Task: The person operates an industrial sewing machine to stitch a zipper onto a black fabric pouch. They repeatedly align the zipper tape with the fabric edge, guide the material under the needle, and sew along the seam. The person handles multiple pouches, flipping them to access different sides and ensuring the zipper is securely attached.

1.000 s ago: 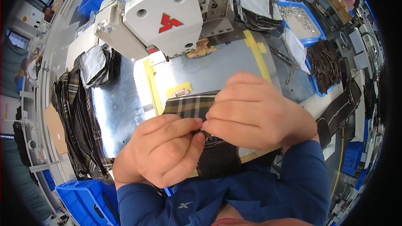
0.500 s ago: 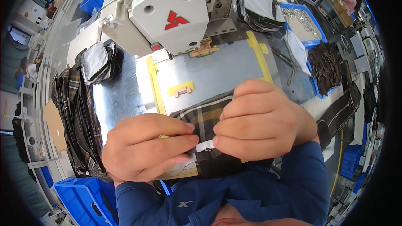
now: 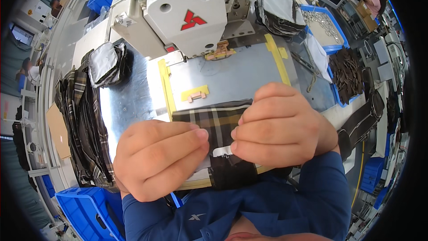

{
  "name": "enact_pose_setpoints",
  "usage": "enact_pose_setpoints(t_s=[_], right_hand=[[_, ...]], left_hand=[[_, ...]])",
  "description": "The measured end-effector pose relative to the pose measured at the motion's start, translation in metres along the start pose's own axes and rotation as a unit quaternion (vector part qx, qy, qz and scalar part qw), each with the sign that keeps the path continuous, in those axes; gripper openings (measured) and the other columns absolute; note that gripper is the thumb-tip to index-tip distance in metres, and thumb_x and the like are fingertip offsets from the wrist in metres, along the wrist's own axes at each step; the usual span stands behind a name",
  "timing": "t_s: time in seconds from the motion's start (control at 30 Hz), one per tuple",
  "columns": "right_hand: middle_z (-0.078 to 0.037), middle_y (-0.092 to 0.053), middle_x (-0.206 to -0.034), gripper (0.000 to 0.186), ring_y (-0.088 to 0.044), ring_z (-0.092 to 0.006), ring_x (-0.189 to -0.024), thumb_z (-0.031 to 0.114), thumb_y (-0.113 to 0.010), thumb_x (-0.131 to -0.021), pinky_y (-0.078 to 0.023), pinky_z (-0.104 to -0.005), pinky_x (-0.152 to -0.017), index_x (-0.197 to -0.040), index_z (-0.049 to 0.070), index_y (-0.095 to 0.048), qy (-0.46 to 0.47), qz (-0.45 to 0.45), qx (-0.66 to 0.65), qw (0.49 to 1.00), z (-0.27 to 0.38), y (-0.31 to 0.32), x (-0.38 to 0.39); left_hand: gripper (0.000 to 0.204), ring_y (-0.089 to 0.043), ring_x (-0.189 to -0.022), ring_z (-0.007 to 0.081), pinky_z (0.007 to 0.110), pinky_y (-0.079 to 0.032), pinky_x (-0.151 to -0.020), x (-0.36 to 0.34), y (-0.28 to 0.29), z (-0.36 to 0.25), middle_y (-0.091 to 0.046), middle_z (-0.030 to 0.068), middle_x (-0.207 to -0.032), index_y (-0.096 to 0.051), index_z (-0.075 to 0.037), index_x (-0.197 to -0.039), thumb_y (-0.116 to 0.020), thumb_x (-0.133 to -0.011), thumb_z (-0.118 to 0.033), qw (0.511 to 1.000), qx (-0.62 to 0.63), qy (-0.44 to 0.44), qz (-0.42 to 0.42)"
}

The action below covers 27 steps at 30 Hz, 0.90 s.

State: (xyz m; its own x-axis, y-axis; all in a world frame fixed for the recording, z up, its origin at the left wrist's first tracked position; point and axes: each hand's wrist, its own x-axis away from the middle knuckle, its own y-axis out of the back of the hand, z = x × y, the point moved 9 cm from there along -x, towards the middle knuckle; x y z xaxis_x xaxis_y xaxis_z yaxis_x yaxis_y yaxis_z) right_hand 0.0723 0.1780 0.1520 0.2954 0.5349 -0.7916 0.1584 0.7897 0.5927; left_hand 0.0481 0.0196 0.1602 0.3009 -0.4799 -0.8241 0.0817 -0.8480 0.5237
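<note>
A dark plaid fabric piece (image 3: 218, 122) lies between my hands, in front of the sewing machine (image 3: 187, 22). My left hand (image 3: 162, 156) is closed at its left side, thumb and fingers pressed together; the part in the pinch is hidden. My right hand (image 3: 283, 127) grips the right side with curled fingers. Between the hands, near me, a small white patch (image 3: 222, 151) shows beside the right fingertips. Below it hangs a black fabric strip (image 3: 234, 172). Beyond the cloth lies a flat grey plate (image 3: 236, 73) edged with yellow tape (image 3: 277, 60).
Folded plaid cloth (image 3: 82, 129) is stacked at left, beside a pile of pale-topped pieces (image 3: 103, 62). Another such pile (image 3: 278, 11) stands back right. Blue trays hold metal parts (image 3: 321, 22) and brown pieces (image 3: 347, 76). A blue crate (image 3: 84, 212) sits lower left.
My left hand has drawn slightly toward me, its fingers more curled. More of the plaid fabric shows, its far edge now reaching further left and lying straighter. The right hand has barely moved.
</note>
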Motion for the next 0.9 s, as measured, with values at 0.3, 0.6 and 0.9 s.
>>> enact_pose_setpoints(t_s=[0.3, 0.6, 0.9], right_hand=[[-0.006, -0.071, -0.089, 0.014, -0.066, -0.0209, -0.078, 0.014, -0.076, -0.078, -0.05, -0.0333, -0.066, -0.088, 0.005, -0.072, 0.012, 0.003, -0.004, 1.0, 0.003, -0.001, -0.003], [-0.004, -0.075, -0.091, 0.005, -0.069, -0.0188, -0.078, 0.01, -0.078, -0.085, -0.047, -0.0334, -0.066, -0.089, 0.008, -0.076, 0.004, 0.0, -0.004, 1.0, 0.005, 0.0, -0.003], [-0.006, -0.07, -0.089, 0.014, -0.066, -0.0207, -0.078, 0.014, -0.076, -0.078, -0.05, -0.0333, -0.066, -0.089, 0.006, -0.072, 0.007, 0.009, -0.005, 1.0, 0.008, 0.0, -0.005]], left_hand=[[0.021, -0.073, -0.074, 0.0259, 0.034, -0.057, -0.061, -0.002, 0.007, 0.017, -0.077, 0.0154, -0.1, -0.08, -0.002, -0.093, -0.077, -0.075, -0.012, 0.994, 0.104, 0.032, 0.012], [0.025, -0.071, -0.082, 0.0242, 0.032, -0.056, -0.065, 0.002, 0.01, 0.01, -0.072, 0.0077, -0.102, -0.083, -0.008, -0.09, -0.085, -0.064, -0.007, 0.994, 0.098, 0.031, -0.03], [0.023, -0.066, -0.08, 0.0239, 0.034, -0.051, -0.064, 0.004, 0.001, -0.003, -0.067, 0.0026, -0.099, -0.079, -0.015, -0.079, -0.087, -0.059, -0.009, 0.999, -0.019, -0.049, 0.007]])
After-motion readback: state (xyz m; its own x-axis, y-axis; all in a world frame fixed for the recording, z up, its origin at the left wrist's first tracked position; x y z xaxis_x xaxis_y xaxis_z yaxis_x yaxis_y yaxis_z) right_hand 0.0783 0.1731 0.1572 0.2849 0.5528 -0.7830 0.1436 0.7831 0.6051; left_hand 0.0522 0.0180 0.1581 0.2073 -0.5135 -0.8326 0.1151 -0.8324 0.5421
